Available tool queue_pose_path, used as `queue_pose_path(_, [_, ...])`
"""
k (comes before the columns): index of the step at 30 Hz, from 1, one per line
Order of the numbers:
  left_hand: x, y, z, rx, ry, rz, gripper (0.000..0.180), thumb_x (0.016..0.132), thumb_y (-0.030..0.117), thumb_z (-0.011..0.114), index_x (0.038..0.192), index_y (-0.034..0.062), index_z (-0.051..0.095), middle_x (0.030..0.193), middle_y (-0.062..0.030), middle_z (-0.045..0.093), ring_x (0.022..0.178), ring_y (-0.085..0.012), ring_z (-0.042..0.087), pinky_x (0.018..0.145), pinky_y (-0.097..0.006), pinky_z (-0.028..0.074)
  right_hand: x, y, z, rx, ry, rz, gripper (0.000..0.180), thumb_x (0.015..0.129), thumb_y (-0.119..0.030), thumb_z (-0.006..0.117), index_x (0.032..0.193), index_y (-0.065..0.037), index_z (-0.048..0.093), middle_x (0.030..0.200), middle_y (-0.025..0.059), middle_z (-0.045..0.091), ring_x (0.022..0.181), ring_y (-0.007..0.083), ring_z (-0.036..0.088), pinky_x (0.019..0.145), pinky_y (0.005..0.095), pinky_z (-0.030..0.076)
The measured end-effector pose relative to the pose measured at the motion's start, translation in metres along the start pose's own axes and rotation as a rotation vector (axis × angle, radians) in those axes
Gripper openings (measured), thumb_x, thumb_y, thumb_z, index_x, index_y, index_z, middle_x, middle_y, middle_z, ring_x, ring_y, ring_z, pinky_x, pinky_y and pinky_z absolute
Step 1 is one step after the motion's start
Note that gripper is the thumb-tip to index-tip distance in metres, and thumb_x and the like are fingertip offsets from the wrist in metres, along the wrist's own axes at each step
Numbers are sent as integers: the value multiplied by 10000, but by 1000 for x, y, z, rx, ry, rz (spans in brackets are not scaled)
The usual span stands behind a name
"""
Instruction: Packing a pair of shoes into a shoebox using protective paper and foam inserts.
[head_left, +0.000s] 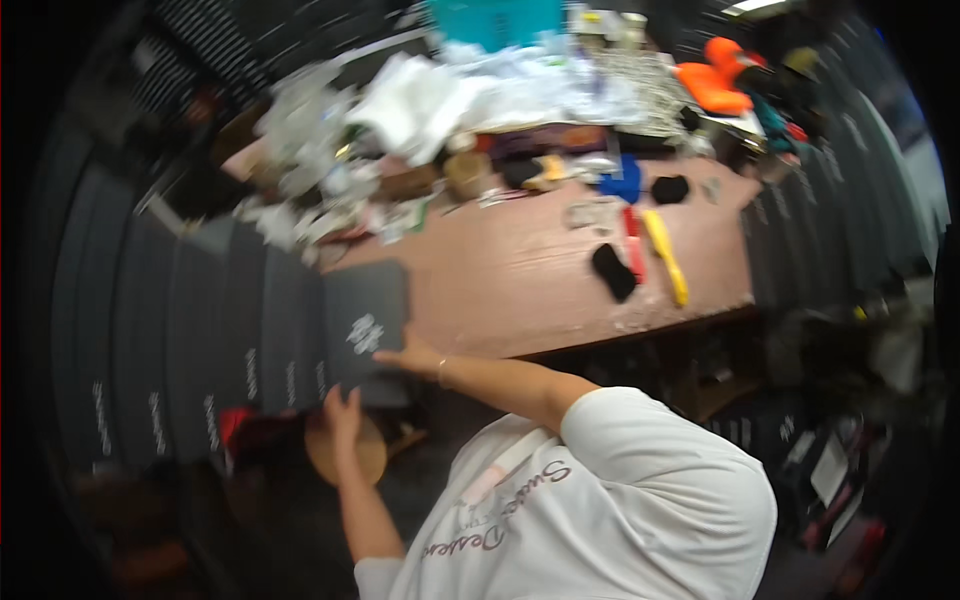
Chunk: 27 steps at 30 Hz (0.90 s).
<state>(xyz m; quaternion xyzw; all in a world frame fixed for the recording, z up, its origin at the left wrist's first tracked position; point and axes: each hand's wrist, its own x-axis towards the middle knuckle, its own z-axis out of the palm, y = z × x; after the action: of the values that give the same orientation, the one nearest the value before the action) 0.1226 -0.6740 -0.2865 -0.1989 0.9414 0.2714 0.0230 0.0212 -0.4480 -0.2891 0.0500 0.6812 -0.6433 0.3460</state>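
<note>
A flat dark grey box (372, 285) with a white printed mark stands at the table's left end, beside a row of similar boxes. At its lower right corner, my right hand (413, 355) grips the edge, thumb across the printed face. Below the box, my left hand (344, 418) points upward with fingers stretched and apart, its fingertips close to the lower edge. Blur hides whether those fingertips touch the box. Behind my left wrist shows a round tan disc, perhaps a stool seat (375, 450).
Dark grey boxes (190, 330) line the left, and more stacks (830, 230) stand at the right. On the pinkish table (480, 270) lie a yellow tool (665, 258), a red strip (633, 245) and black pieces (613, 273). White plastic bags (420, 105) heap along its back, before a turquoise bin (497, 22).
</note>
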Motion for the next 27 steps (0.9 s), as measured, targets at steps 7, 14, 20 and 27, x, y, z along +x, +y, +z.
queue_pose_path(7, [-19,20,18,82,92,47,606,798,366,685,1227,-32,525,1291,-232,475,1180,-388,448,1001,-432,366,9,41,-19,312,61,-57,865,688,-191,816,1326,32,276,1108,236,552,956,289,607,781,368,524])
queue_pose_path(14, [-40,138,112,-559,-339,-58,547,803,393,692,1121,-34,565,1121,-166,586,1004,-305,553,909,-384,423,-72,22,-205,257,0,164,694,740,-286,781,1266,-2,428,1028,143,586,903,210,604,766,334,506])
queue_pose_path(20, [-27,257,144,-1288,-644,-397,557,853,439,609,1180,-6,539,1121,-111,603,1030,-208,571,868,-353,461,-95,22,-309,341,-100,212,620,883,-518,560,1229,-5,519,1162,115,582,1012,191,571,860,343,468])
queue_pose_path(27, [0,234,117,-766,-420,-220,697,909,507,514,1396,33,357,1309,-153,488,1182,-254,495,947,-381,428,-140,-66,-253,-43,-181,-62,516,952,-416,479,1258,0,499,959,59,621,794,121,585,707,280,497])
